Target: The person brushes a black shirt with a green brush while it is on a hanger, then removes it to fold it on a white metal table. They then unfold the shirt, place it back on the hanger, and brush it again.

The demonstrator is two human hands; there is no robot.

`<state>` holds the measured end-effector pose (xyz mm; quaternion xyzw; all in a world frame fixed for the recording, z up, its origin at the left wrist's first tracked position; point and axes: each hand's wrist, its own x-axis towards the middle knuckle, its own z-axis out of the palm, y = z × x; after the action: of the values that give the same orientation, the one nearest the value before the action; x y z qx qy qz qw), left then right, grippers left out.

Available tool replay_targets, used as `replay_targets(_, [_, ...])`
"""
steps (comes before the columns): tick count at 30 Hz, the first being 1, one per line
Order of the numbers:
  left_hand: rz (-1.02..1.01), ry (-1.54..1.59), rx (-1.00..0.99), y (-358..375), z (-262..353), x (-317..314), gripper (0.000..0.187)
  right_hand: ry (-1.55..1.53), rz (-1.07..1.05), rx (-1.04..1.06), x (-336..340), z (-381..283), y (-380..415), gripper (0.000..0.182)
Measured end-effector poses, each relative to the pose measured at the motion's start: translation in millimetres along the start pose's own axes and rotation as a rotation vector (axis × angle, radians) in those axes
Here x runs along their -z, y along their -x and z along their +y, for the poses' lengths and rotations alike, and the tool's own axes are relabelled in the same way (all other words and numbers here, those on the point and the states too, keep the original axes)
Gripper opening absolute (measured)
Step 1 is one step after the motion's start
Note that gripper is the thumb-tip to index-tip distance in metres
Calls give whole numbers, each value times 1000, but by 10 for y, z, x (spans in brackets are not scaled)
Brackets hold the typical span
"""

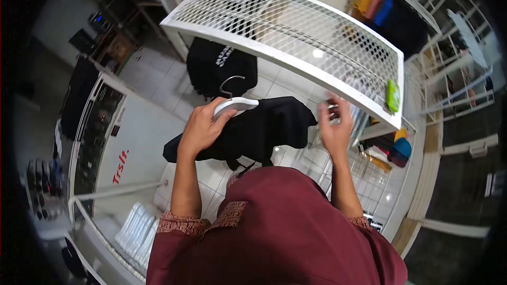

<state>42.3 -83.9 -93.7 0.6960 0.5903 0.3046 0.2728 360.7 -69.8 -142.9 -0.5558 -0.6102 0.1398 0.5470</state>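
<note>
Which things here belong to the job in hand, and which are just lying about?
Apparently in use:
white hanger with metal hook, in left hand
black cloth garment

Apparently idle:
bright green object on white metal mesh shelf
black cloth with white lettering

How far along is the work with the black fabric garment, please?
Seemingly done: the black fabric garment appears draped from the white hanger. The left hand grips the hanger near its curved metal hook; the right hand, blurred, is beside the garment. Probably left: hanging it up, since the hook is free.
</note>
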Motion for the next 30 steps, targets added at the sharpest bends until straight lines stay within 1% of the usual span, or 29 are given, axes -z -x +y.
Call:
replay_targets(1, [16,-21,29,-9,-88,-29,32,-65,-169,-97,-185,-54,91,28])
replay_targets(2, [30,-25,48,-27,-224,-100,32,-100,-313,-16,-350,-74,161,24])
replay_targets(3, [64,18,50,-52,-384,-194,32,-178,-493,-72,-544,-26,250,22])
replay_targets(4, [93,61,50,-70,-468,-242,33,-263,-600,-95,-704,-70,342,23])
replay_targets(5, [55,133,177,-117,-462,-245,32,-335,-728,-68,-939,79,462,25])
replay_targets(6, [60,131,187,-193,-582,-309,32,-296,-856,-47,-1065,33,504,29])
replay_targets(8, [79,331,199,-377,-1054,-592,30,-270,-1127,-216,-1356,27,600,36])
replay_targets(9, [84,331,206,-473,-1227,-702,30,-271,-1135,-215,-1534,73,694,36])
replay_targets(11, [0,672,299,-676,-1511,-917,34,-404,-1197,-465,-1907,225,927,48])
replay_targets(12, [2,674,302,-778,-1622,-1019,34,-403,-1200,-466,-2070,286,1049,48])
replay_targets(14, [35,866,425,-979,-1755,-1167,42,-398,-1102,-576,-2342,354,1212,55])
replay_targets(15, [53,888,462,-1060,-1771,-1192,43,-320,-1160,-596,-2379,290,1121,50])
replay_targets(16, [43,891,463,-1137,-1810,-1219,43,-316,-1154,-604,-2501,406,1168,50])
replay_targets(18, [101,932,454,-1299,-1920,-1260,43,-357,-947,-688,-2741,633,1270,40])
replay_targets(19, [94,940,439,-1398,-2046,-1301,50,-467,-877,-758,-2806,642,1246,35])
replay_targets(20, [79,947,436,-1470,-2173,-1337,50,-459,-864,-763,-2882,650,1210,35])
replay_targets(22, [63,743,285,-1602,-2268,-1270,57,-447,-739,-745,-3076,746,1116,32])
replay_targets(23, [38,594,272,-1661,-2341,-1201,61,-410,-740,-737,-3166,813,1035,32])
replay_targets(24, [28,598,262,-1711,-2421,-1135,61,-405,-727,-737,-3267,895,952,32])
replay_targets(26, [86,394,218,-1778,-2612,-985,60,-379,-696,-677,-3489,1053,805,33])
replay_targets(27, [117,290,195,-1808,-2715,-896,61,-403,-662,-697,-3582,1079,708,35])
replay_targets(28, [110,287,189,-1833,-2824,-799,61,-381,-644,-690,-3674,1105,594,29])
replay_targets(30, [131,44,170,-1872,-3021,-625,60,-483,-584,-731,-3798,1060,340,24])
